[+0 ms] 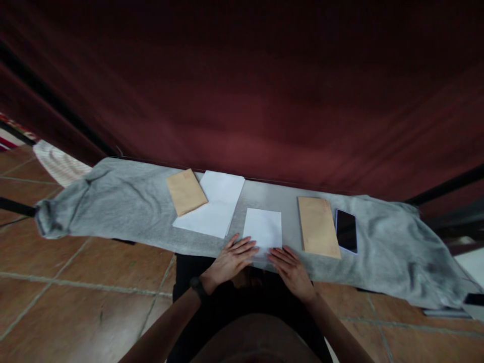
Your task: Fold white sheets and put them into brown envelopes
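L grip (230,259) & R grip (290,270) palm-down, fingers (245,247) ext., tips close tog., forearms (168,322) angled in.

From where I stand I count brown paper envelopes in two spots, one lot on the left (186,192) and one on the right (319,227); I can't tell whether either is a single envelope or several. White paper makes two lots as well: one pile of large sheets (212,204), more than one sheet but too closely stacked to number, and one smaller white piece (262,227), its layers uncountable from here. There's one smartphone (346,231), one dark wristband (198,288), two bare hands, left (233,260) and right (292,271), one grey cloth (128,206) and one striped cloth (63,164).
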Motion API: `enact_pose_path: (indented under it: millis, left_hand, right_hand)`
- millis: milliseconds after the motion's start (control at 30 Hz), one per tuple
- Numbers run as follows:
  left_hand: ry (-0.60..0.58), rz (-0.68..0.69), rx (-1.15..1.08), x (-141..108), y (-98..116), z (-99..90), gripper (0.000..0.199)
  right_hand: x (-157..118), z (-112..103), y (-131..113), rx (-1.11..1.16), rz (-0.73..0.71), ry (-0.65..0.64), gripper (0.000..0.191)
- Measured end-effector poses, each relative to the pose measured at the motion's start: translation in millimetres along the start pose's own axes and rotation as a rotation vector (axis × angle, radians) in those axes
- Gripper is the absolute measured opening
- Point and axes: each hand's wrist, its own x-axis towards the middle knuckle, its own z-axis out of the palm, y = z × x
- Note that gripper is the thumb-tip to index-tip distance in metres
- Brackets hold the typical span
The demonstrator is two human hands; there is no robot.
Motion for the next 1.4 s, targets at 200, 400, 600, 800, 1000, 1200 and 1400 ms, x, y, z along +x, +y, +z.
enact_pose_path:
  millis: [200,400,600,800,1000,1200,1400]
  left_hand:
    - [0.266,-0.143,-0.293,1,-10,10.3,0.034]
    - [0.447,-0.383,-0.547,20,-10,7.6,0.019]
    - [0.467,-0.555,-0.741,29,-9,-13.9,0.028]
    - [0.512,-0.651,-0.966,34,-18,-37.6,0.035]
    - [0.7,-0.763,-0.73,50,-38,-31.6,0.029]
    - [0.602,-0.81,-0.486,73,-53,-10.4,0.016]
    - [0.499,-0.783,-0.182,82,-39,-7.8,0.027]
  right_hand:
    - [13,-13,-8,0.242,0.106,0.14,0.032]
    - [38,-43,-23,0.547,0.366,0.292,0.031]
    - [68,-85,-21,0.711,0.612,0.688,0.039]
    - [77,-79,8,0.984,0.745,0.768,0.039]
    - [50,-26,25,0.685,0.85,0.461,0.041]
    - [35,0,30,0.02,0.788,0.254,0.025]
    - [25,1,30,-0.156,0.748,0.219,0.024]
